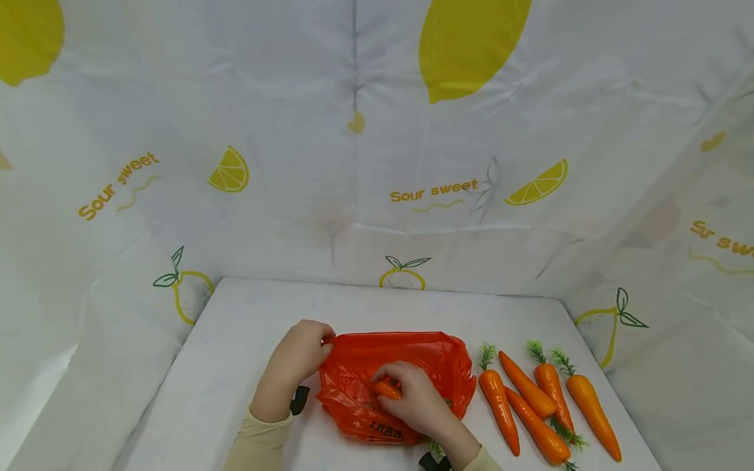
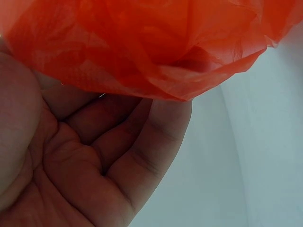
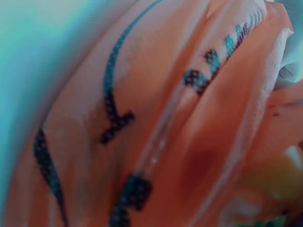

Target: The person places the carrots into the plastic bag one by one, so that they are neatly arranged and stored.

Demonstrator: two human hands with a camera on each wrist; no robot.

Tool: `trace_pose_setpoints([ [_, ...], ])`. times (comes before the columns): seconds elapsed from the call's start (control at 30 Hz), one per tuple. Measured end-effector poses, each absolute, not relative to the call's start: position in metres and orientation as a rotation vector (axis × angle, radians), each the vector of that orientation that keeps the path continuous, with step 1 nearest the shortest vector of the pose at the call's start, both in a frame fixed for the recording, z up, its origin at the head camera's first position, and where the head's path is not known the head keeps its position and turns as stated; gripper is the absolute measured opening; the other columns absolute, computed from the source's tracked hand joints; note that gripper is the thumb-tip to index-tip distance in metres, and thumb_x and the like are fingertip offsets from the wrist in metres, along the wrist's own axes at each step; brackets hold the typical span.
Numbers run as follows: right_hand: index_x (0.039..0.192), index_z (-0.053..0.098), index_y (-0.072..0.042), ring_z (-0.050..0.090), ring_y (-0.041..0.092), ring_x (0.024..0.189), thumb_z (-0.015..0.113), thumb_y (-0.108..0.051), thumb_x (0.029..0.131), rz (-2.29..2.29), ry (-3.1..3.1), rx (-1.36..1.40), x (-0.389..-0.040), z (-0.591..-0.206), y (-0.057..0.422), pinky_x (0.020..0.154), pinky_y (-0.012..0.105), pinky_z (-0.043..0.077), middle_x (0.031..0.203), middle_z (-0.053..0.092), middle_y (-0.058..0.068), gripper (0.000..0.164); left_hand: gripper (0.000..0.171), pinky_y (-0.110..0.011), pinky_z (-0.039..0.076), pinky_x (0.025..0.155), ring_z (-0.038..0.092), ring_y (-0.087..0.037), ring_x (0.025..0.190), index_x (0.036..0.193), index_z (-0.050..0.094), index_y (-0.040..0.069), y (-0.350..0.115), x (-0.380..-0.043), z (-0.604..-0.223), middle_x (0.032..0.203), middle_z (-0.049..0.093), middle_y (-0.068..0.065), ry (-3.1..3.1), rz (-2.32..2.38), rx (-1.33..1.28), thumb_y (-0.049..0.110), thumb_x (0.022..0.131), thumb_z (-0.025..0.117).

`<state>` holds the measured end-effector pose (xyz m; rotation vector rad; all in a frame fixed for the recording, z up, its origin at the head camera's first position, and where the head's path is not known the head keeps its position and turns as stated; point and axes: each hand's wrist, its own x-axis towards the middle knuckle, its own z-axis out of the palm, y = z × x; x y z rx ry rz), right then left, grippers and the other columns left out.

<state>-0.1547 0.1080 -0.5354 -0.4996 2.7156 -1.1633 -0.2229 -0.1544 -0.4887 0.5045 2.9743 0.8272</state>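
A red plastic bag (image 1: 406, 347) with black lettering lies on the table, its mouth spread. At its upper left corner my left hand (image 1: 302, 350) grips the rim; in the left wrist view the curled fingers (image 2: 161, 127) meet the thin bag edge (image 2: 142, 56). My right hand (image 1: 415, 396) is over the bag's opening and holds an orange carrot (image 1: 387, 389), whose tip points left. Green leaf tufts (image 1: 436, 449) show beside the right wrist. The printed bag side (image 3: 156, 94) fills most of the right wrist view, which is blurred.
Several orange carrots with green tops lie to the right of the bag, among them a near one (image 1: 499, 412) and an outer one (image 1: 592, 415). A white table (image 1: 235, 327) is enclosed by hanging lemon-print cloth (image 1: 294, 229) at the back and sides.
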Motion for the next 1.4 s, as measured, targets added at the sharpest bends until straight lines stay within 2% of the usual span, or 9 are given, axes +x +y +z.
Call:
trace_pose_setpoints([
  [0.37, 0.116, 0.08, -0.029, 0.065, 0.012, 0.108, 0.085, -0.018, 0.096, -1.066, 2.764, -0.537, -0.15, -0.542, 0.103, 0.093, 0.036, 0.061, 0.119, 0.072, -0.012, 0.023, 0.011, -0.041, 0.065, 0.082, 0.068, -0.016, 0.084, 0.105, 0.086, 0.006, -0.154, -0.222, -0.487, 0.101, 0.082, -0.005, 2.974, 0.825, 0.527, 0.003, 0.098, 0.078],
  [0.63, 0.109, 0.081, -0.036, 0.057, 0.008, 0.106, 0.089, -0.02, 0.094, -0.905, 2.836, -0.601, -0.146, -0.551, 0.097, 0.095, 0.033, 0.061, 0.109, 0.065, -0.018, 0.023, 0.012, -0.04, 0.064, 0.081, 0.066, -0.016, 0.084, 0.105, 0.086, 0.007, -0.154, -0.221, -0.485, 0.101, 0.082, -0.005, 2.963, 0.832, 0.528, 0.003, 0.099, 0.077],
  [0.87, 0.11, 0.082, -0.036, 0.055, 0.006, 0.106, 0.091, -0.023, 0.094, -0.868, 2.845, -0.665, -0.147, -0.557, 0.096, 0.096, 0.031, 0.059, 0.11, 0.064, -0.019, 0.022, 0.012, -0.033, 0.057, 0.072, 0.06, -0.014, 0.076, 0.103, 0.086, 0.006, -0.154, -0.223, -0.488, 0.095, 0.08, -0.002, 2.955, 0.856, 0.564, 0.001, 0.098, 0.075],
  [1.4, 0.117, 0.082, -0.035, 0.056, 0.003, 0.106, 0.09, -0.032, 0.097, -0.81, 2.823, -0.698, -0.145, -0.55, 0.095, 0.095, 0.029, 0.059, 0.113, 0.066, -0.02, 0.022, 0.013, -0.036, 0.06, 0.075, 0.062, -0.014, 0.078, 0.103, 0.086, 0.005, -0.154, -0.225, -0.491, 0.096, 0.081, -0.003, 2.965, 0.84, 0.596, 0.001, 0.097, 0.076],
])
